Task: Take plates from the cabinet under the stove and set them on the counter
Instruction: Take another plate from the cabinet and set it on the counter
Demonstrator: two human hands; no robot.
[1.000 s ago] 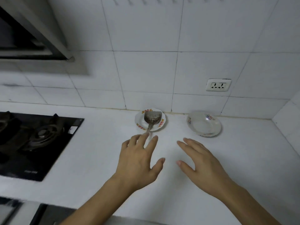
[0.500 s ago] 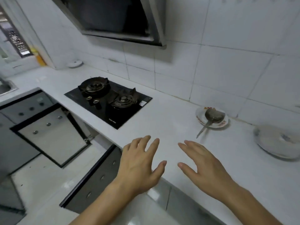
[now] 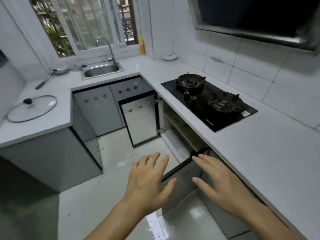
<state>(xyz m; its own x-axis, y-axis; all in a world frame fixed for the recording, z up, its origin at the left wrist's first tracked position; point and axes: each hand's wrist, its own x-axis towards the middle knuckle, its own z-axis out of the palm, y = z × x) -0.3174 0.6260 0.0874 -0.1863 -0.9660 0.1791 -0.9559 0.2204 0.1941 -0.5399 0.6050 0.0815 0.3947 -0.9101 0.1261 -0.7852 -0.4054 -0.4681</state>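
Note:
The cabinet under the stove (image 3: 180, 129) stands open, both doors swung out; a pale shelf shows inside, and its contents are too dark to make out. The black two-burner stove (image 3: 210, 99) is set into the white counter (image 3: 270, 153) above it. My left hand (image 3: 149, 182) hovers open over the floor, fingers spread, holding nothing. My right hand (image 3: 220, 182) is open too, above the near cabinet door (image 3: 183, 184), empty. No plates are in view.
The far open door (image 3: 141, 123) juts into the floor space. A sink (image 3: 102, 70) with a tap sits under the window. A glass pot lid (image 3: 32, 108) lies on the left counter. A range hood (image 3: 259, 19) hangs over the stove.
The view has swung left and down, from the two plates on the counter to the stove and the open cabinet. Both hands stay open and empty, now over the floor and cabinet door.

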